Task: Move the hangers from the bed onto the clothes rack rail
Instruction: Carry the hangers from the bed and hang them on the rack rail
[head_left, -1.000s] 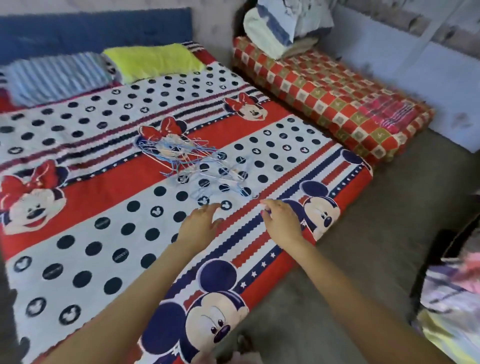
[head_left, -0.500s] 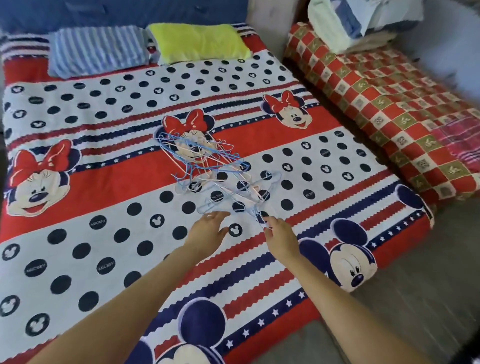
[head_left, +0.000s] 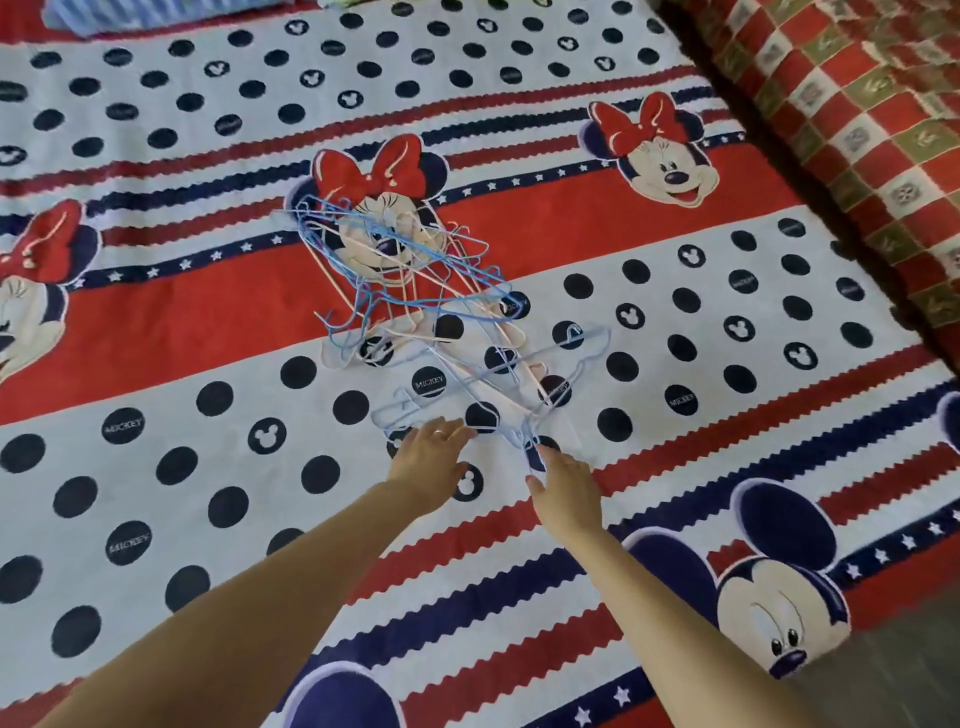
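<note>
Hangers (head_left: 415, 291) lie tangled in one heap mid-bed (head_left: 156, 322). My left hand (head_left: 434, 454) reaches flat, fingers straight, touching the nearest hanger; my right hand (head_left: 563, 486), relaxed and empty, meets its hook. Both go low to scoop the pile together, I judge.

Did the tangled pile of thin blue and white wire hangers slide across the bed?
No. The tangled pile of thin blue and white wire hangers still lies over the same red-bowed mouse face printed on the sheet; only the camera came closer.
</note>
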